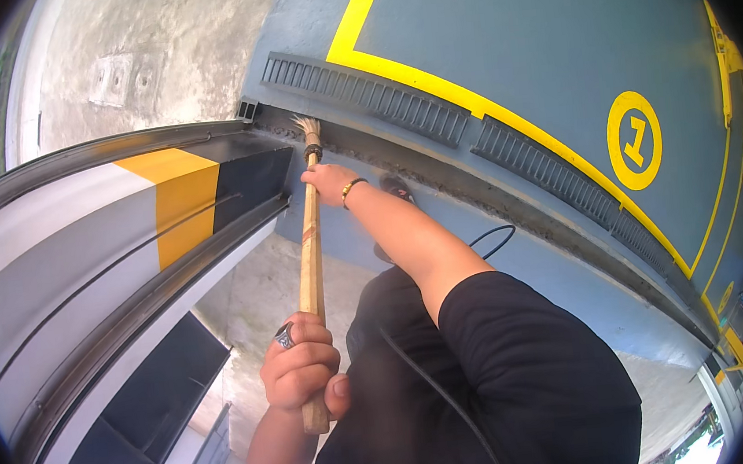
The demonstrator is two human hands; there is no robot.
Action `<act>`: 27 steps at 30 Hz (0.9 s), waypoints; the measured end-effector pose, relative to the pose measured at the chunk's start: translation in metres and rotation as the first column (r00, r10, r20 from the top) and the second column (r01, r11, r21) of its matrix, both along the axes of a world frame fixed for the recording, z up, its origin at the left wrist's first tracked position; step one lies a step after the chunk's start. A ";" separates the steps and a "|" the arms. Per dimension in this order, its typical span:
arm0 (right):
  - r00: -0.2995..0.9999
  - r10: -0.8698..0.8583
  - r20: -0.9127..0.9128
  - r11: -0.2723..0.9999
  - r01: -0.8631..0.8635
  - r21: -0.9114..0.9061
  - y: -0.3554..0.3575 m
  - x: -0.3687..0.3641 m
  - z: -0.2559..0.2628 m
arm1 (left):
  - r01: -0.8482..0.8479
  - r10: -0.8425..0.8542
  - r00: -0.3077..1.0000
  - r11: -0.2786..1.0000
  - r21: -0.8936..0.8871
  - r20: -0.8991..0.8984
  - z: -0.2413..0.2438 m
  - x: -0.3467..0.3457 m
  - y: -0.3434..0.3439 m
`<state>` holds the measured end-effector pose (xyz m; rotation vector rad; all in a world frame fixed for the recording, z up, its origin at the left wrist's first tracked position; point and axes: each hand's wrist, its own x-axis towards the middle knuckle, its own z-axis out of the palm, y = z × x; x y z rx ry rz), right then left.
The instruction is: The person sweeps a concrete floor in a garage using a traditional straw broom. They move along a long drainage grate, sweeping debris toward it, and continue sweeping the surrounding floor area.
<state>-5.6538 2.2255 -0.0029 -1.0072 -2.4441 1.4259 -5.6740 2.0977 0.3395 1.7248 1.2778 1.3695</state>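
A stick broom with a squared wooden handle (pixel 310 264) runs away from my body. My left hand (pixel 300 364), with a ring on one finger, is wrapped around the near end of the handle. Farther along, my right hand (pixel 330 181), wearing a bracelet, grips the handle just behind the dark binding (pixel 313 151). The pale bristles (pixel 308 126) reach into an uncovered floor drain channel (pixel 406 169), close to its end by the pillar. Dirt lines the channel's edge. Whether the bristles touch its bottom is hard to tell.
Metal drain gratings (pixel 366 96) lie along the channel's far side, beside a yellow floor line (pixel 424 81). To the left stands a pillar with white, yellow and black bands (pixel 187 205). My shoe (pixel 396 189) is at the channel's near edge. A black cable (pixel 494 238) loops nearby.
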 end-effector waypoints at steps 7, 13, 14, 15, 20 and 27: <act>0.977 0.017 0.211 0.999 -0.010 -0.033 -0.099 0.157 -0.036 | 0.061 -0.045 0.977 0.996 -0.069 0.207 -0.020 0.066 -0.037; 0.941 -0.156 0.299 0.987 0.161 0.009 -0.184 0.296 -0.021 | 0.140 -0.118 0.907 0.990 -0.026 0.403 -0.032 0.131 -0.095; 0.932 -0.148 0.330 0.988 0.158 -0.002 -0.197 0.316 -0.018 | 0.158 -0.142 0.892 0.987 -0.003 0.429 -0.033 0.144 -0.106; 0.922 -0.148 0.357 0.987 0.162 -0.010 -0.204 0.332 -0.010 | 0.183 -0.174 0.875 0.983 0.025 0.452 -0.032 0.155 -0.113; 0.960 -0.206 0.188 0.976 0.188 0.110 -0.212 0.332 0.055 | 0.325 -0.312 0.876 0.945 0.028 0.367 0.053 0.177 -0.135; 0.993 0.081 0.087 0.996 -0.084 0.036 -0.168 0.233 0.148 | -0.310 0.273 0.907 0.948 0.069 0.320 0.148 0.176 -0.148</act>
